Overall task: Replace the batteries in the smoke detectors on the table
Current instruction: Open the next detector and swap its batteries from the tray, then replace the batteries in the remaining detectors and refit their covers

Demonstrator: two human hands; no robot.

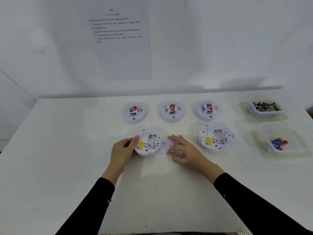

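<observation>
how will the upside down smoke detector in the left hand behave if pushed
Probably light and stiff: the upturned smoke detector looks like a hollow plastic shell with an open battery bay. Its wide disc shape shouldn't roll, but it would likely slide on the smooth table.

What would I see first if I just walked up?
Probably the two hands mid-table: the left hand grips an upturned detector while the right hand holds a white cover beside it. Behind, three detectors with red stickers stand in a row, and battery tubs sit at right.
</observation>
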